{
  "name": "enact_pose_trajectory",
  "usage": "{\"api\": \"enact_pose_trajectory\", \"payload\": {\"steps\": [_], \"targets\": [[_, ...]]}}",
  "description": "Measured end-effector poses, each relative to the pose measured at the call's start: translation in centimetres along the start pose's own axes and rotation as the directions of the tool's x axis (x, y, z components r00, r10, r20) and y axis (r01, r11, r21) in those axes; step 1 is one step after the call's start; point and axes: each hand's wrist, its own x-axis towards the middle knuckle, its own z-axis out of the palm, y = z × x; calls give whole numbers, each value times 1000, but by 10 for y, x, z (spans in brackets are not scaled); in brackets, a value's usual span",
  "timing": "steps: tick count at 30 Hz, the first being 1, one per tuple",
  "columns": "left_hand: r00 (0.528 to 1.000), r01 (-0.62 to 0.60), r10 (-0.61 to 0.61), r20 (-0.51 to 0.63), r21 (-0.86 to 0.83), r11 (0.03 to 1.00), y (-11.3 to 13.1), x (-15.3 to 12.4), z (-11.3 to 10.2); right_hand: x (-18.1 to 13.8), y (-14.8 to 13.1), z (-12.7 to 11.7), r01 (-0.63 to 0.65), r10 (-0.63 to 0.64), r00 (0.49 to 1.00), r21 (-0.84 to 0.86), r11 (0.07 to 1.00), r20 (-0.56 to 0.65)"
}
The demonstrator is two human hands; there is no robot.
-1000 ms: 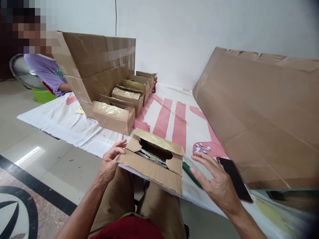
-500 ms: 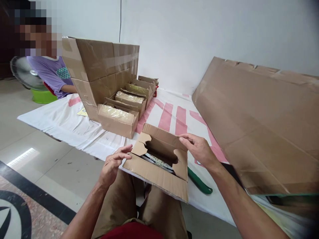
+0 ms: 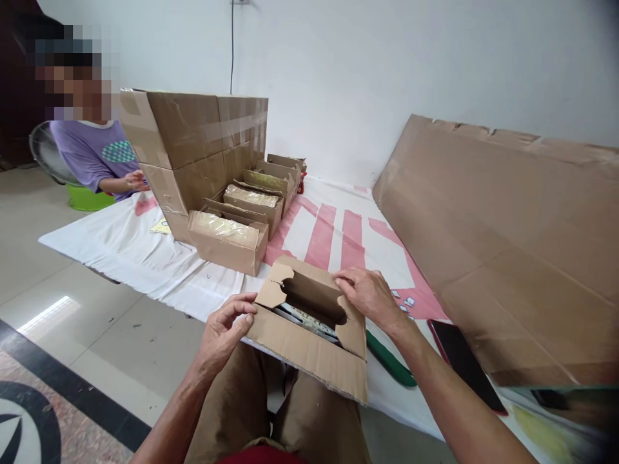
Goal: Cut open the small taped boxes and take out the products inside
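A small cardboard box [image 3: 309, 351] rests on my knees, its top flaps partly folded in over printed items inside. My left hand [image 3: 223, 334] grips the box's near left corner and flap. My right hand [image 3: 370, 296] presses down the far flap at the box's right side. Both hands touch the box.
A row of taped cardboard boxes [image 3: 227, 233] stands on the white and red sheet [image 3: 333, 232] beside a big upright carton [image 3: 193, 145]. A large flat cardboard sheet [image 3: 507, 238] leans at right. A dark phone [image 3: 467, 364] and a green handle [image 3: 389, 361] lie close by. A person in purple [image 3: 99, 158] sits at far left.
My right hand came from above the phone to the box's far flap and folded it down. The left hand shifted its grip lower on the near left corner.
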Motion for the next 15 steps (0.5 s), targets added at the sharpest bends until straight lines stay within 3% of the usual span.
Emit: {"api": "enact_pose_trajectory", "payload": {"steps": [5,9,12,15], "targets": [[1000,2,-3,23,8,1000,-3,-5,-4,-18,-13,-10,82,-78,995,-57,995,67],[1000,4,-4,-7,-38,999,1,-2,-6,-33,-18,-12,154,-155,988,-71,986,-8],[988,37,-58,-142,-143,989,0,18,-13,-38,-18,-10,192,-194,980,-69,979,-35],[929,90,-116,-351,-88,992,-12,54,-27,-42,-14,-2,188,-188,979,-4,982,-79]]}}
